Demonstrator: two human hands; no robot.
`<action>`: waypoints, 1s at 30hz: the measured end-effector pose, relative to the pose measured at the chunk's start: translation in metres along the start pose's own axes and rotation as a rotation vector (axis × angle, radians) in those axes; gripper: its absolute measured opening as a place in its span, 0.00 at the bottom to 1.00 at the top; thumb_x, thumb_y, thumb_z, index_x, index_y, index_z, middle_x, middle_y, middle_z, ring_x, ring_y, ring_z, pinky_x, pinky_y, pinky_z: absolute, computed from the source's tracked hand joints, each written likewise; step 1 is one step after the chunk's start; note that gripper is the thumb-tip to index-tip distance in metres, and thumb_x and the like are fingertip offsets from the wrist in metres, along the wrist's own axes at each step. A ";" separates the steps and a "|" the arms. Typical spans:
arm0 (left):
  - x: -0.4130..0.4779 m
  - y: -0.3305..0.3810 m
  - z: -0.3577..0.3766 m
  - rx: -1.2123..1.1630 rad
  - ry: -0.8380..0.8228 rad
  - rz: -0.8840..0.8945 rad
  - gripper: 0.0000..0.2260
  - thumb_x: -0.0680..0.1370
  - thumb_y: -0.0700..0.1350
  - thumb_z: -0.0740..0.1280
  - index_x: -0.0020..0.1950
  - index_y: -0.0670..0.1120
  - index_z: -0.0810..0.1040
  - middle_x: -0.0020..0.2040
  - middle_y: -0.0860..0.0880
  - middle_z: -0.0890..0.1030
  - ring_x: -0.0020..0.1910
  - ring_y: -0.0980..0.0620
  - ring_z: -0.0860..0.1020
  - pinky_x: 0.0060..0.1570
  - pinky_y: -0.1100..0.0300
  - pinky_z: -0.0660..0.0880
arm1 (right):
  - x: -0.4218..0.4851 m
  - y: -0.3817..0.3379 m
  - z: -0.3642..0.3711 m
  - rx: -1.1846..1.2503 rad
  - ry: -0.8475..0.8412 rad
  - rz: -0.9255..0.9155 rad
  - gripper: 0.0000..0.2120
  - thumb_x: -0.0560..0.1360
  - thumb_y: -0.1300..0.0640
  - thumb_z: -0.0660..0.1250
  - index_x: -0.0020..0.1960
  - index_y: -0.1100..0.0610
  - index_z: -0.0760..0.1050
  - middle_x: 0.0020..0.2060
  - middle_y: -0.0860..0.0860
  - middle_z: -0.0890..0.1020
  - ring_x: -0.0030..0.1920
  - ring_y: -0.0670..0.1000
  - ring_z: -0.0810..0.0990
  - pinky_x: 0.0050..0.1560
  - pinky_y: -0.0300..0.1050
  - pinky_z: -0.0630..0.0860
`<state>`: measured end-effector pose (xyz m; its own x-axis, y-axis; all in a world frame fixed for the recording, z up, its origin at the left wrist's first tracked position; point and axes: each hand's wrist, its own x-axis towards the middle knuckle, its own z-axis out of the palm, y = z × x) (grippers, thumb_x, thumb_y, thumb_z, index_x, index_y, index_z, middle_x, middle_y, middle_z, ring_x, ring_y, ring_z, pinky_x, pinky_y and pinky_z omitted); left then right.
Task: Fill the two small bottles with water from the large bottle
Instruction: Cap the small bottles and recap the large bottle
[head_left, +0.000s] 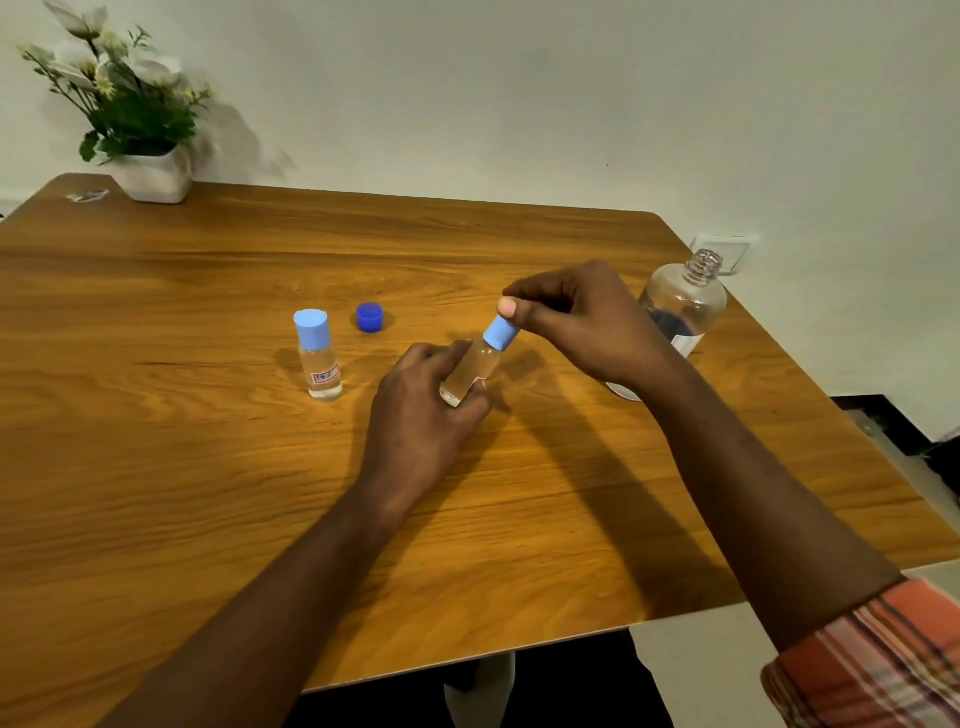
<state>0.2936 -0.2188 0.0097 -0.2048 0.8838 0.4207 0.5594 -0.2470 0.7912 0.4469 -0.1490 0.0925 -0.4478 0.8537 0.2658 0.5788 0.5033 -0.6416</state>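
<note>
My left hand (423, 410) grips a small clear bottle (475, 366), tilted to the right above the table. My right hand (576, 319) pinches that bottle's light blue cap (500, 332) with thumb and fingers. A second small bottle (319, 358) with a light blue cap stands upright to the left; it holds clear liquid. A dark blue cap (370, 317) lies on the table behind it. The large clear bottle (685, 306) stands uncapped at the right, partly hidden by my right hand.
A wooden table (208, 467) carries everything. A white pot with flowers (150, 171) stands at the far left corner, next to a small pale object (88, 196). The table's right edge runs close to the large bottle. A wall socket (724, 252) sits behind it.
</note>
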 end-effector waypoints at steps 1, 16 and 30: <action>0.000 0.000 0.000 0.000 0.003 0.002 0.17 0.70 0.46 0.69 0.59 0.51 0.80 0.45 0.53 0.78 0.43 0.58 0.76 0.44 0.63 0.71 | 0.000 0.000 -0.002 0.040 -0.025 -0.006 0.13 0.75 0.54 0.70 0.58 0.56 0.81 0.50 0.52 0.85 0.48 0.47 0.82 0.51 0.48 0.80; 0.000 0.001 -0.002 0.005 0.002 0.005 0.16 0.72 0.42 0.71 0.59 0.49 0.80 0.45 0.53 0.78 0.43 0.61 0.73 0.41 0.72 0.67 | -0.001 0.001 -0.005 0.087 -0.089 -0.019 0.15 0.75 0.59 0.70 0.61 0.55 0.79 0.54 0.48 0.83 0.51 0.45 0.81 0.53 0.45 0.80; 0.000 0.002 -0.003 -0.045 -0.041 0.002 0.15 0.72 0.42 0.71 0.59 0.51 0.80 0.46 0.54 0.78 0.44 0.63 0.75 0.42 0.67 0.70 | -0.001 0.000 -0.005 0.024 -0.203 -0.060 0.16 0.75 0.63 0.69 0.62 0.58 0.78 0.56 0.47 0.82 0.52 0.34 0.79 0.52 0.28 0.74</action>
<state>0.2923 -0.2208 0.0127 -0.1702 0.8988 0.4041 0.5224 -0.2654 0.8103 0.4507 -0.1487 0.0956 -0.6104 0.7768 0.1550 0.5315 0.5468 -0.6470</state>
